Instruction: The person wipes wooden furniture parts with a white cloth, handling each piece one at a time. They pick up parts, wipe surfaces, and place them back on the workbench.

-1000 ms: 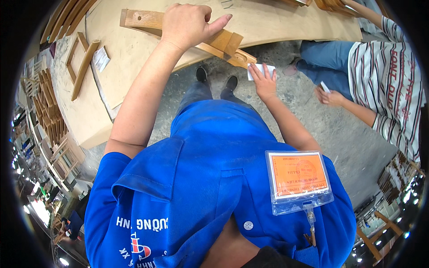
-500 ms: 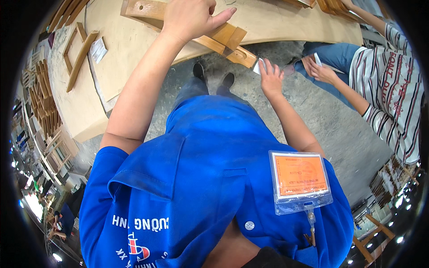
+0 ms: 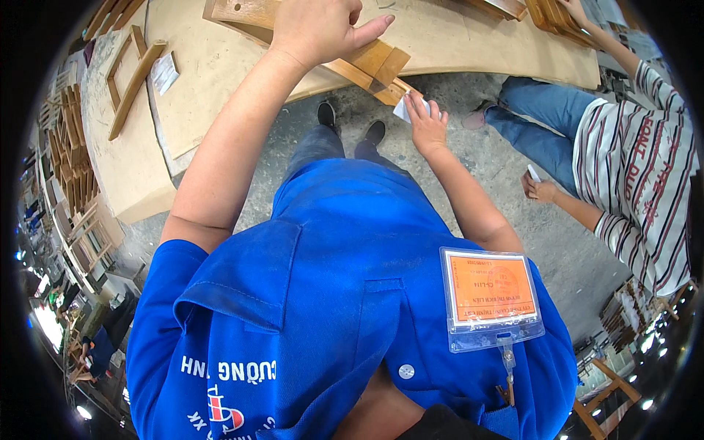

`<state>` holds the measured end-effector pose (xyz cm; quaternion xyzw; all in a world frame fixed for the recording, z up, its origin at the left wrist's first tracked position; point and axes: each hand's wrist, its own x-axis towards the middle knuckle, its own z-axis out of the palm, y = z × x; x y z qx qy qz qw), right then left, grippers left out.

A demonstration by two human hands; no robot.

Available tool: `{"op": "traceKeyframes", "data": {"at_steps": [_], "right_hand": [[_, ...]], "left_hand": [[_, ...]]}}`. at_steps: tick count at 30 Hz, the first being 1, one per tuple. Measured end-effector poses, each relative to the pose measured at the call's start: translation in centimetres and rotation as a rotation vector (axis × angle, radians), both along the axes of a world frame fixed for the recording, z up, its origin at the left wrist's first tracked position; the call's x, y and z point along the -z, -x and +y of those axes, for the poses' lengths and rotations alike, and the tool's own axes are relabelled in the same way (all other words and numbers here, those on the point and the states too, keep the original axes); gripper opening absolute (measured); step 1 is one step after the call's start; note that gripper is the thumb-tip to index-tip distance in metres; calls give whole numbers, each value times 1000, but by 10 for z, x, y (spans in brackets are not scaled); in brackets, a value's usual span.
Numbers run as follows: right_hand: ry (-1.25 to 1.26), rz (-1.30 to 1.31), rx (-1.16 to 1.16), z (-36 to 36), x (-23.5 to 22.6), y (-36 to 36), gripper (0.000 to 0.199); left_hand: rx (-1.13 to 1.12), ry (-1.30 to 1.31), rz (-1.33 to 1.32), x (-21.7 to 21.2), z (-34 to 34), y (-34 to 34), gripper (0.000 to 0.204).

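A varnished brown wooden frame part [image 3: 378, 62] lies across the table's near edge, one end jutting out over the floor. My left hand [image 3: 315, 31] is closed on its upper part; the thumb sticks out to the right, and the other fingertips are mostly hidden. At the jutting end, my right hand [image 3: 429, 126] holds a folded white sheet [image 3: 402, 110] against the wood with bent fingers. Whether the sheet is paper or abrasive, I cannot make out.
The curved table [image 3: 198, 95] carries an angled wooden frame [image 3: 130, 88] and a crumpled white sheet [image 3: 164, 73] at left. More wooden parts [image 3: 554, 18] lie at the far right. Close on the right stands a co-worker in a striped shirt [image 3: 638, 161]. Wooden frames [image 3: 72, 150] are stacked at far left.
My right hand has slid up and left along the wood with the white sheet. My left hand stays on the frame. The co-worker's nearer hand has dropped lower, holding something white.
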<state>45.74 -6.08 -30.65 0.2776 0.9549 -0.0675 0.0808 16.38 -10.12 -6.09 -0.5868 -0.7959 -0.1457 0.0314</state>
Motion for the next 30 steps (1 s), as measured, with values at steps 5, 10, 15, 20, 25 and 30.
{"op": "traceKeyframes", "data": {"at_steps": [5,10,15,20,25,30], "right_hand": [[-53,-114,-47,2,-2,7,64],[-75,-1,-75,6,4,11,64],[-64,-63,-88,7,14,12,61],[-51,26,-91,4,19,11,58],[-84,-150,-94,-3,22,14,57],[-20,108,-88,-8,40,22,62]], "left_hand": [[2,2,-2,1,-3,13,47],[10,-23,-7,11,-5,18,46],[46,-48,-6,15,-8,19,46],[21,-42,-15,22,-10,16,47],[2,-12,4,25,-21,20,53],[-2,-1,-41,32,-25,22,53]]}}
